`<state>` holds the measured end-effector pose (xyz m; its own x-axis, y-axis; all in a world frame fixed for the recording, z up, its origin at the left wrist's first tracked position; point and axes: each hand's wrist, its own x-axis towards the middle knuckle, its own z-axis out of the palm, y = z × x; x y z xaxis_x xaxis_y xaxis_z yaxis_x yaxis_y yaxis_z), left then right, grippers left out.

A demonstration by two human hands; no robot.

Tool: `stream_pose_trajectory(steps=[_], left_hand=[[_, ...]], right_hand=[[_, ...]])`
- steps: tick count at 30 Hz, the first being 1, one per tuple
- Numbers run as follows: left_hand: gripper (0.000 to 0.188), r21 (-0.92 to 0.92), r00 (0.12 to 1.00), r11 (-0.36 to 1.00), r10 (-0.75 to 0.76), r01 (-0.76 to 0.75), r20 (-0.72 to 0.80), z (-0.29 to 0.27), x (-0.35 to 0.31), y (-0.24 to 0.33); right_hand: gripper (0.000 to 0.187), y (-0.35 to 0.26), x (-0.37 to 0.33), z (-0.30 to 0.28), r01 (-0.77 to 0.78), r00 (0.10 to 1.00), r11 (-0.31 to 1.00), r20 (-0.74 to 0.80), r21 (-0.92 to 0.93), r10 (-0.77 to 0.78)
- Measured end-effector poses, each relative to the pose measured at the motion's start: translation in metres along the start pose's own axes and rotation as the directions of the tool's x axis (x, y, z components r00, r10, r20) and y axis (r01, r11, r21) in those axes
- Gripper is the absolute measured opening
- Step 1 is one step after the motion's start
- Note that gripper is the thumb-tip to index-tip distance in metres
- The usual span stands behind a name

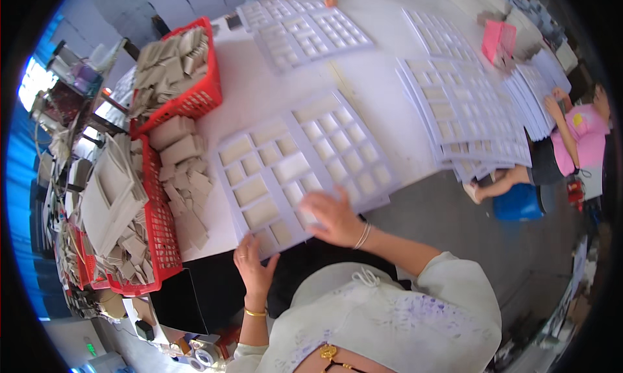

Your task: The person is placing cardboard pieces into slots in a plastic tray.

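Note:
In front of me on the table lies a white compartmented panel (300, 154), a lattice of frames with rectangular pockets of several sizes that show a greyish-beige backing. It is set at a slant, its near edge reaching the table's front edge. My left hand (255, 267) is at its near left corner, fingers stretched along the edge and thumb apart. Over the lower middle of the panel is my right hand (337, 222), slightly blurred, with fingers spread and nothing visible in them. Whether its fingertips touch the panel I cannot tell.
Red plastic baskets (163, 233) full of grey cardboard pieces (172, 61) stand at the left, with loose pieces (188, 185) beside them. Similar panels are stacked (454, 107) at the right and far side (305, 32). Another person in pink (589, 139) sits at right near a blue stool (517, 202).

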<state>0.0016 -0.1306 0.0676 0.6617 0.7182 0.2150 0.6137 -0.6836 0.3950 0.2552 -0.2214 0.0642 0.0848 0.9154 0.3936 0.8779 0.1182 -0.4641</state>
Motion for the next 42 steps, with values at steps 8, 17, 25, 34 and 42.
stream_pose_trajectory(steps=[8, 17, 25, 34, 42], left_hand=[[0.095, -0.018, 0.961, 0.964, -0.267, 0.266, -0.068, 0.029, -0.013, -0.022], [0.092, -0.073, 0.966, 0.969, -0.243, 0.237, -0.089, 0.018, -0.005, -0.021], [0.091, -0.15, 0.971, 0.965, -0.228, 0.215, -0.075, 0.02, -0.002, -0.015], [0.087, -0.105, 0.96, 0.955, -0.28, 0.278, -0.008, 0.009, -0.01, -0.02], [0.087, -0.091, 0.969, 0.965, -0.246, 0.247, 0.022, 0.006, 0.006, -0.012]], right_hand=[[0.053, 0.116, -0.08, -0.057, -0.601, 0.783, 0.714, -0.444, -0.36, 0.435], [0.037, 0.094, -0.068, -0.091, -0.553, 0.833, 0.686, -0.28, -0.472, 0.478], [0.028, 0.076, -0.046, -0.101, -0.237, 0.502, 0.167, -0.027, 0.957, 0.865], [0.018, 0.134, -0.024, -0.201, 0.04, 0.331, 0.278, -0.276, 0.96, 0.902], [0.023, 0.325, -0.193, -0.458, -0.013, 0.046, 0.502, -0.501, 0.865, 0.864]])
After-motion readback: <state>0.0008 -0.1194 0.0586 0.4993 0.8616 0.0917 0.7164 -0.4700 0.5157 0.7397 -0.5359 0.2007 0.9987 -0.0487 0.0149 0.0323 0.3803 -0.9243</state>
